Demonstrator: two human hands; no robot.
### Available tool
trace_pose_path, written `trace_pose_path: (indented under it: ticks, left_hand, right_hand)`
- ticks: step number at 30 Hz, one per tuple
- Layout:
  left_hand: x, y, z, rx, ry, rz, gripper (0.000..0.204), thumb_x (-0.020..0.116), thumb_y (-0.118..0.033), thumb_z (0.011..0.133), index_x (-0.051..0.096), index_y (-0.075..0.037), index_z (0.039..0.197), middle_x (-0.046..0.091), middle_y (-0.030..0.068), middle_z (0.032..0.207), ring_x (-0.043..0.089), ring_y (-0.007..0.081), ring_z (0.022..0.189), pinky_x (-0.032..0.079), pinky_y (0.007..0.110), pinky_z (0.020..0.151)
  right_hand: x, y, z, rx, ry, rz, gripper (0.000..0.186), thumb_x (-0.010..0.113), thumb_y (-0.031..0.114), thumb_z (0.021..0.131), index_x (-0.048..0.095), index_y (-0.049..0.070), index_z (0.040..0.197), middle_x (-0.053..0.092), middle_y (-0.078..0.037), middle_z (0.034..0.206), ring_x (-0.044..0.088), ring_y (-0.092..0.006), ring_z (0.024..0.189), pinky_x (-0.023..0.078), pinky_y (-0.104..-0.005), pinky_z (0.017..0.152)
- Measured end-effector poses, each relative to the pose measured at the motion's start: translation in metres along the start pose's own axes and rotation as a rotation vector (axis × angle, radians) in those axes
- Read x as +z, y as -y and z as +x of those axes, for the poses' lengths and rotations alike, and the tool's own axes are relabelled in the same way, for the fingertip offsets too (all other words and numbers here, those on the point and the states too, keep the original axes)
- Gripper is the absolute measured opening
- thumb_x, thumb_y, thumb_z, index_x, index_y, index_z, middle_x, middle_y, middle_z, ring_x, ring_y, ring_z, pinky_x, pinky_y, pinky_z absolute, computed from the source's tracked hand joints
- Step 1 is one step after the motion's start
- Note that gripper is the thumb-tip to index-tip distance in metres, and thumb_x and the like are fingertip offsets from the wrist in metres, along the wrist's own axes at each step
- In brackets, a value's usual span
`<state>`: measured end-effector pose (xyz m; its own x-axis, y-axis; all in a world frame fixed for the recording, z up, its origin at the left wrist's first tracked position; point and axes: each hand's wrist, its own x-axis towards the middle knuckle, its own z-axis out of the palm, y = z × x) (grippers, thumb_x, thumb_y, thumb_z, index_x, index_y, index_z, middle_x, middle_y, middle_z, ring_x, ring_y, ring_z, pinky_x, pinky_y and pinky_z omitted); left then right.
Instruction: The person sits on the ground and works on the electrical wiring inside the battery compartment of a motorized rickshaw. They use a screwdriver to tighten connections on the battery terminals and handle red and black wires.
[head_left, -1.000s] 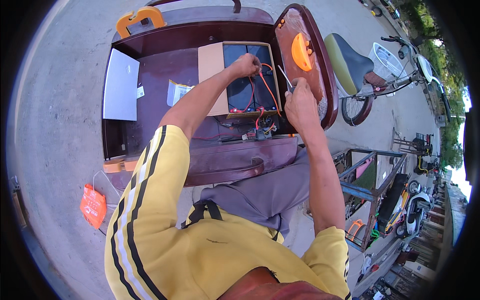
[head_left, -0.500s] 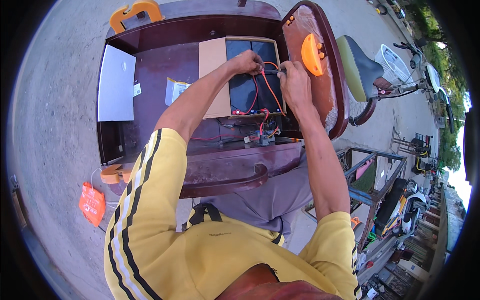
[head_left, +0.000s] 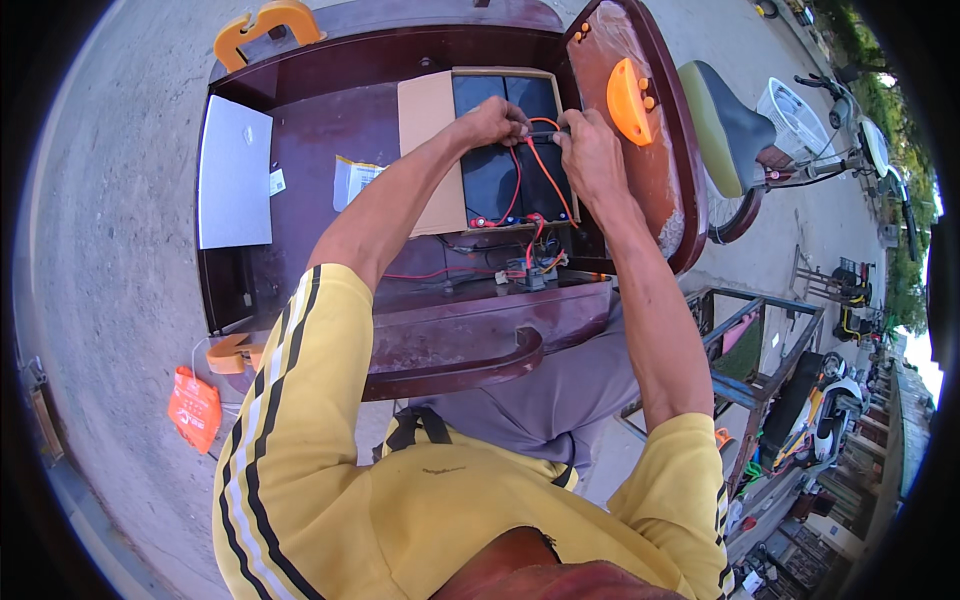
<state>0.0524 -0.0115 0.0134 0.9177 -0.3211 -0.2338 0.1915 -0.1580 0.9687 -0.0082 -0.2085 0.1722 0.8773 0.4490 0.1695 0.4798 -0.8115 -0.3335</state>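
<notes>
Several black block batteries (head_left: 537,95) sit side by side in an open cardboard box (head_left: 430,110). Above them, my left hand (head_left: 497,124) is closed in a pinch on a red wire (head_left: 517,185). My right hand (head_left: 593,155), also pinching, grips a thin dark rod-like piece (head_left: 543,134) that spans the gap between the hands; its kind is not clear. An orange wire (head_left: 550,178) loops near both hands and runs down to the box's near edge. Red-capped terminals (head_left: 478,222) show at that edge.
The box stands inside a maroon vehicle compartment (head_left: 320,120), with wiring and a grey connector block (head_left: 535,278) nearer me. A white panel (head_left: 235,175) leans at left. The raised lid (head_left: 640,190) with an orange piece (head_left: 628,102) borders the right; a bicycle saddle (head_left: 725,130) lies beyond.
Both hands keep their pinch over the batteries with only slight finger shifts. The whole view has shifted a little.
</notes>
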Motion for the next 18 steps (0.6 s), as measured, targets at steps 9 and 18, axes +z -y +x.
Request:
trace_pose_path:
  ticks: [9,18]
  left_hand:
    - [0.0,0.005,-0.001,0.035,0.016,-0.04,0.017,0.067,-0.005,0.097,0.076,0.002,0.109,0.075,0.0042,0.089,0.068,0.0108,0.077,0.058,0.025,0.072]
    - [0.011,-0.003,-0.002,0.186,-0.142,0.323,0.02,0.065,-0.002,0.094,0.077,-0.003,0.11,0.072,0.0107,0.094,0.071,0.0204,0.085,0.057,0.035,0.077]
  right_hand:
    - [0.004,-0.007,0.012,-0.145,0.059,-0.054,0.019,0.07,0.008,0.093,0.07,0.001,0.111,0.066,-0.021,0.107,0.069,-0.0433,0.098,0.055,-0.0504,0.087]
    - [0.009,-0.013,0.029,-0.001,0.047,-0.039,0.017,0.071,0.013,0.094,0.071,-0.001,0.103,0.068,-0.026,0.106,0.07,-0.0469,0.096,0.056,-0.0537,0.085]
